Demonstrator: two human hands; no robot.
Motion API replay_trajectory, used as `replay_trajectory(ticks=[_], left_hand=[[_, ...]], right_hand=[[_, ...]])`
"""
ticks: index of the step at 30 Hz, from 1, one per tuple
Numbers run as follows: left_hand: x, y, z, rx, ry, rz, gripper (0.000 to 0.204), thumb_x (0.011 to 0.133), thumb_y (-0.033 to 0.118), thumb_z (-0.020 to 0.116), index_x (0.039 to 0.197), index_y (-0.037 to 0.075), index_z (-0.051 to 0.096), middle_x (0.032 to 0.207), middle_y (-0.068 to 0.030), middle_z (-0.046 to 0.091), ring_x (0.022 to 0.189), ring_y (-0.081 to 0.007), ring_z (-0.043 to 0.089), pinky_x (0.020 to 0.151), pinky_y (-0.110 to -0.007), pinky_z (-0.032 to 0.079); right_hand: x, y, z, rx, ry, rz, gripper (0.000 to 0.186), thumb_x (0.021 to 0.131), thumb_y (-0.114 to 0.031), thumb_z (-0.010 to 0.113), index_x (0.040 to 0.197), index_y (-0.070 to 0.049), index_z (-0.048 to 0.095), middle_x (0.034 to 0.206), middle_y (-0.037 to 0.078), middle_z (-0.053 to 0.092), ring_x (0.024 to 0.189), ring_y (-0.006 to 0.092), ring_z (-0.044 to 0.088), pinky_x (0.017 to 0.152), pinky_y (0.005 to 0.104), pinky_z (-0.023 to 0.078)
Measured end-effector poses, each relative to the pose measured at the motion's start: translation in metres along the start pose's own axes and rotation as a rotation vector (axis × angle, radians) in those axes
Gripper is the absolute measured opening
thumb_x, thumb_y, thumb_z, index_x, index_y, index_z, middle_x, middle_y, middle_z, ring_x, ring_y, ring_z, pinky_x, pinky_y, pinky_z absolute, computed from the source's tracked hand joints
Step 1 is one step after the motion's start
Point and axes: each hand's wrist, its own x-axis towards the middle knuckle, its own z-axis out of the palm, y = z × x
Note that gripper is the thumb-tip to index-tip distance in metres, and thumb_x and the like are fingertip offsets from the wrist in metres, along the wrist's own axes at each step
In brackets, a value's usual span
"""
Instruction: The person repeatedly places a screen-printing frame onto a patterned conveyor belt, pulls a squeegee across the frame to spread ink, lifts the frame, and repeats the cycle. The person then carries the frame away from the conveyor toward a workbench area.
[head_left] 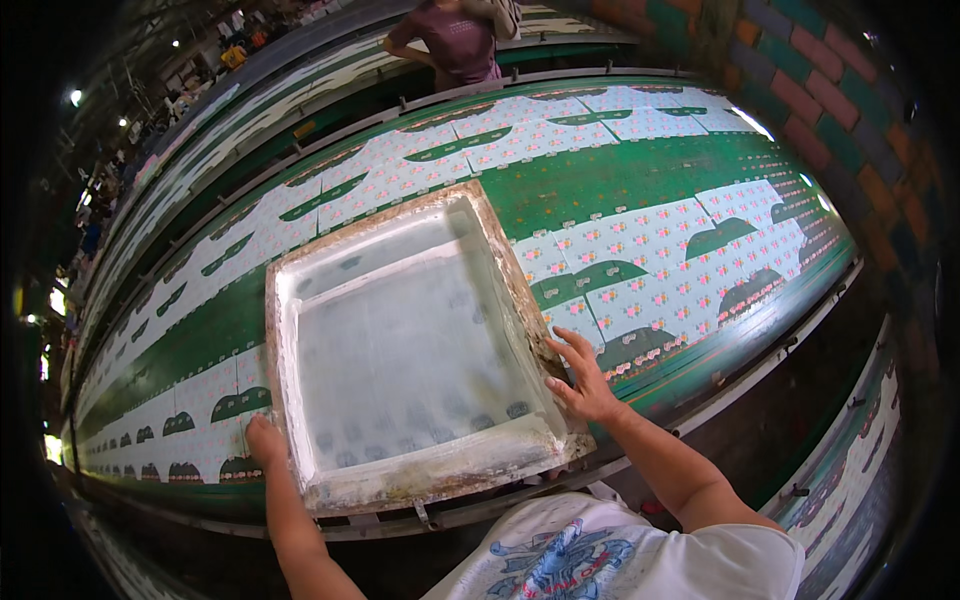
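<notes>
A large screen-printing frame, with a pale mesh and a worn, paint-stained wooden border, lies tilted over the near side of a long green table. My left hand is closed at the frame's left edge, its fingertips partly hidden. On the opposite side, my right hand has its fingers spread, with the fingertips at or close to the right edge. Around the frame lie light blue fabric pieces printed with small pink and yellow flowers, with dark green curved gaps between them.
Small stops line the table's metal rail along the near side. Another long printing table runs parallel beyond. A person in a maroon shirt stands behind the far edge. A multicoloured brick wall rises at the right.
</notes>
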Motion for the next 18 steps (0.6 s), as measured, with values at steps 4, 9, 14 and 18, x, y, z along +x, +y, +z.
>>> replay_trajectory(ticks=[4, 9, 14, 18], left_hand=[[0.018, 0.008, -0.01, -0.207, -0.103, -0.1, 0.08, 0.115, 0.059, 0.037, 0.112, -0.01, 0.077, 0.11, -0.0338, 0.076, 0.106, -0.0535, 0.07, 0.098, -0.058, 0.051], [0.043, -0.024, 0.007, -0.409, -0.171, -0.175, 0.087, 0.114, 0.065, 0.038, 0.112, -0.014, 0.076, 0.113, -0.0351, 0.075, 0.109, -0.0522, 0.069, 0.1, -0.055, 0.05], [0.071, -0.039, 0.017, -0.507, -0.178, -0.185, 0.092, 0.112, 0.07, 0.042, 0.099, -0.016, 0.072, 0.102, -0.0313, 0.075, 0.098, -0.0436, 0.069, 0.095, -0.054, 0.048], [0.063, -0.049, 0.043, -0.659, -0.041, -0.185, 0.091, 0.11, 0.072, 0.045, 0.091, -0.014, 0.067, 0.091, -0.0217, 0.07, 0.087, -0.0351, 0.062, 0.087, -0.052, 0.046]], right_hand=[[0.013, -0.008, 0.025, 0.163, 0.06, 0.044, 0.07, 0.1, -0.042, 0.075, 0.158, -0.008, 0.055, 0.165, 0.023, 0.045, 0.156, 0.0434, 0.039, 0.128, 0.0536, 0.032], [0.015, -0.001, 0.055, 0.434, 0.196, 0.179, 0.06, 0.1, -0.022, 0.078, 0.154, -0.005, 0.059, 0.16, 0.018, 0.051, 0.151, 0.032, 0.049, 0.124, 0.0457, 0.041], [0.018, 0.017, 0.081, 0.703, 0.344, 0.362, 0.047, 0.103, -0.014, 0.073, 0.147, 0.0, 0.064, 0.15, 0.012, 0.063, 0.14, 0.0252, 0.059, 0.121, 0.0414, 0.045], [0.02, 0.007, 0.069, 0.875, 0.334, 0.476, 0.05, 0.105, -0.021, 0.072, 0.15, 0.0, 0.063, 0.151, 0.013, 0.065, 0.136, 0.0234, 0.063, 0.117, 0.0397, 0.048]])
